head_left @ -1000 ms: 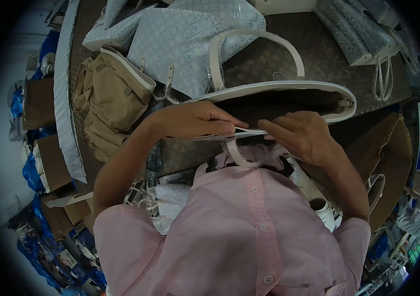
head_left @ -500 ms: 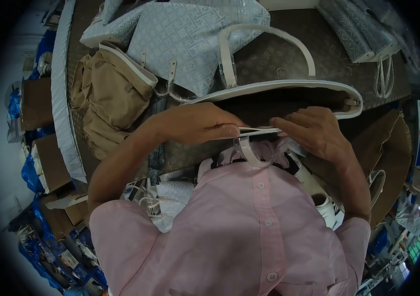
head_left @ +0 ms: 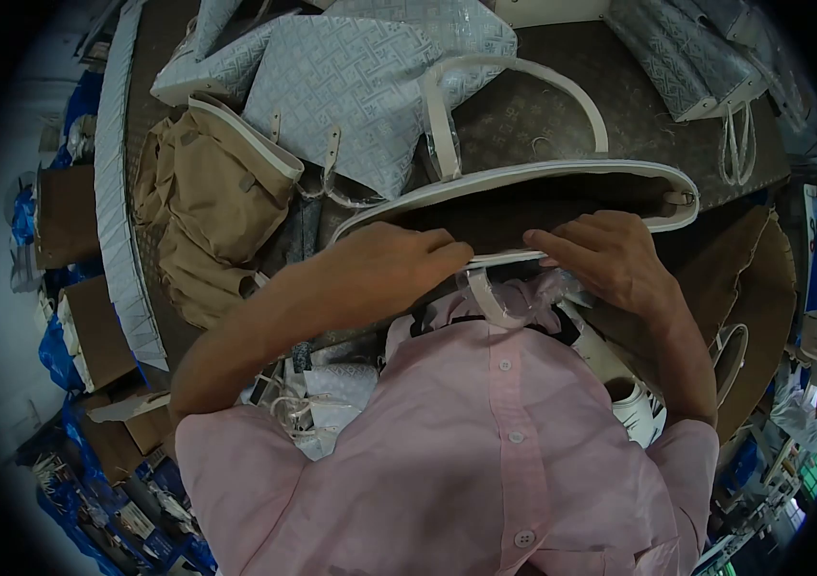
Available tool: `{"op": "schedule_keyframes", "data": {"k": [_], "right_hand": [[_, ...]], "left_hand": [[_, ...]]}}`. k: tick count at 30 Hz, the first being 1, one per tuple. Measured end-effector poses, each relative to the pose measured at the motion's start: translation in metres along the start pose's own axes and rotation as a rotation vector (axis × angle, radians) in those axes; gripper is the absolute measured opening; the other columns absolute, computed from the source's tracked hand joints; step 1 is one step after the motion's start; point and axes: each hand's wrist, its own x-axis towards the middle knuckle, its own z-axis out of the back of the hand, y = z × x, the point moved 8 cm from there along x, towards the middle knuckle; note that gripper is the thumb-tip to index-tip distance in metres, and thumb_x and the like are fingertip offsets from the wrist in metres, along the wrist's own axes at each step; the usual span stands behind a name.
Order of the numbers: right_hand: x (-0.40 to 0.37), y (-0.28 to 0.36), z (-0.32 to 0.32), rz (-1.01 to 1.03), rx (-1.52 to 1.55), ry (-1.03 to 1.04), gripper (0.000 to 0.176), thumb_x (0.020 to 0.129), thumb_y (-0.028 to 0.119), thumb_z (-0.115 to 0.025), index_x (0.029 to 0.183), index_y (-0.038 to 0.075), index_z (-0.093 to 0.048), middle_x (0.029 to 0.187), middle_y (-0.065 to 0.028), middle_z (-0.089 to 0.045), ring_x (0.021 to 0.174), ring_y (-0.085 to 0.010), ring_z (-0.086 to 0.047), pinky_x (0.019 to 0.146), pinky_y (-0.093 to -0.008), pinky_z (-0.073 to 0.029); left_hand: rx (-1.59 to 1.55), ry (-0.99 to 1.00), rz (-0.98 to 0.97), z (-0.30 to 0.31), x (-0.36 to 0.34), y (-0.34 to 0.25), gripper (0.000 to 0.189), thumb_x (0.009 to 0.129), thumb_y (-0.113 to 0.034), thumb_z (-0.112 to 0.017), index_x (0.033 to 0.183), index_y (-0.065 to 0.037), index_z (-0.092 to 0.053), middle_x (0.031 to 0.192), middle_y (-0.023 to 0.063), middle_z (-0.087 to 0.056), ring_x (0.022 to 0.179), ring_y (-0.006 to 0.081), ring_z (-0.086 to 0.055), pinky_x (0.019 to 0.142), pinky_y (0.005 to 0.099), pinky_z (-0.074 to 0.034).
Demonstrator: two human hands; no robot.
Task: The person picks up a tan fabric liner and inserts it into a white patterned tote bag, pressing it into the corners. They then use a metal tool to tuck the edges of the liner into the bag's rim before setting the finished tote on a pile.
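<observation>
A dark-lined bag with a white rim (head_left: 562, 169) lies open in front of my chest, one white handle (head_left: 576, 91) arched on its far side. My left hand (head_left: 403, 261) is closed on the near rim, fingertips at its edge. Farther right along the same rim, my right hand (head_left: 610, 257) pinches the edge, thumb below and fingers over it. Between the hands a short stretch of white rim shows. The near handle (head_left: 490, 298), partly in clear plastic, hangs against the pink shirt.
A tan cloth bag (head_left: 212, 192) slumps at the left of the patterned table (head_left: 543, 115). Pale patterned bags (head_left: 341, 96) lie at the back, and a grey one (head_left: 682, 62) at the back right. Cardboard boxes (head_left: 77, 216) stand beyond the left edge.
My left hand has turned over the near rim, its fingers now curled down at the edge. The rim between the hands lies flatter. My right hand has barely moved.
</observation>
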Motion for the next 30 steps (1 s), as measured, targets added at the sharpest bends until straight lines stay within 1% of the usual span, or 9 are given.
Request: {"op": "schedule_keyframes", "data": {"k": [2,6,8,11,14,18,23,26,30], "right_hand": [[-0.003,0.001,0.000,-0.008,-0.006,0.002,0.034,0.071,0.015,-0.067,0.104,0.010,-0.060,0.065,0.0002,-0.055,0.056,-0.0155,-0.053,0.050,-0.0291,-0.041],[-0.006,0.002,-0.002,0.015,0.002,0.065,0.041,0.070,0.012,-0.067,0.110,0.010,-0.059,0.070,-0.0001,-0.058,0.057,-0.0155,-0.055,0.050,-0.0288,-0.041],[-0.009,0.002,-0.005,0.033,0.000,0.103,0.042,0.072,0.012,-0.067,0.113,0.009,-0.057,0.073,-0.0005,-0.061,0.059,-0.0159,-0.056,0.050,-0.0287,-0.041],[-0.009,0.003,-0.006,0.050,-0.015,0.063,0.042,0.072,0.012,-0.067,0.112,0.009,-0.058,0.072,-0.0005,-0.061,0.059,-0.0155,-0.057,0.050,-0.0287,-0.041],[-0.010,0.003,-0.003,0.050,-0.010,0.003,0.046,0.066,0.011,-0.062,0.112,0.012,-0.059,0.069,0.0013,-0.055,0.056,-0.0145,-0.053,0.049,-0.0280,-0.041],[-0.012,0.004,-0.003,0.060,0.007,0.012,0.043,0.068,0.011,-0.062,0.110,0.012,-0.059,0.069,0.0012,-0.056,0.057,-0.0141,-0.053,0.050,-0.0279,-0.042],[-0.014,0.007,-0.004,0.076,0.001,-0.009,0.039,0.070,0.012,-0.061,0.109,0.012,-0.060,0.071,0.0020,-0.057,0.058,-0.0138,-0.054,0.051,-0.0279,-0.042],[-0.014,0.005,-0.004,0.061,-0.015,0.018,0.038,0.070,0.013,-0.061,0.108,0.013,-0.060,0.072,0.0022,-0.058,0.060,-0.0137,-0.055,0.052,-0.0280,-0.042],[-0.017,0.004,-0.005,0.029,0.005,0.039,0.039,0.070,0.014,-0.060,0.109,0.013,-0.060,0.072,0.0015,-0.057,0.061,-0.0139,-0.055,0.054,-0.0280,-0.042]], "left_hand": [[-0.173,-0.258,-0.026,0.007,-0.006,-0.005,0.023,0.083,-0.007,-0.051,0.105,0.000,-0.051,0.092,0.0157,-0.061,0.077,0.0324,-0.062,0.063,0.0387,-0.049],[-0.310,-0.190,0.117,-0.010,-0.010,-0.012,0.026,0.087,-0.012,-0.051,0.110,0.000,-0.050,0.092,0.0153,-0.061,0.077,0.0321,-0.062,0.064,0.0381,-0.049],[-0.182,-0.356,0.192,-0.004,-0.013,-0.013,0.028,0.090,-0.020,-0.052,0.112,-0.002,-0.051,0.092,0.0141,-0.063,0.078,0.0314,-0.062,0.066,0.0381,-0.049],[-0.360,-0.240,0.356,-0.019,-0.015,0.001,0.031,0.088,-0.023,-0.054,0.114,-0.004,-0.052,0.093,0.0125,-0.064,0.079,0.0306,-0.062,0.067,0.0381,-0.050],[-0.302,-0.343,0.245,-0.020,-0.017,-0.002,0.030,0.088,-0.022,-0.055,0.113,-0.006,-0.053,0.092,0.0119,-0.064,0.078,0.0300,-0.062,0.066,0.0378,-0.049],[-0.349,-0.280,0.261,-0.018,-0.014,-0.003,0.029,0.087,-0.020,-0.055,0.111,-0.005,-0.053,0.093,0.0125,-0.064,0.079,0.0315,-0.062,0.067,0.0390,-0.049],[-0.348,0.008,0.400,-0.024,0.005,-0.004,0.030,0.085,-0.015,-0.055,0.112,-0.003,-0.052,0.095,0.0170,-0.063,0.083,0.0364,-0.061,0.071,0.0429,-0.047],[-0.336,-0.143,0.247,-0.021,0.010,-0.010,0.032,0.084,-0.014,-0.055,0.114,-0.003,-0.051,0.095,0.0185,-0.063,0.083,0.0372,-0.061,0.071,0.0438,-0.047],[-0.387,-0.138,0.266,-0.030,0.005,-0.007,0.035,0.083,-0.013,-0.055,0.116,-0.003,-0.051,0.097,0.0178,-0.063,0.083,0.0365,-0.061,0.072,0.0435,-0.048]]}}
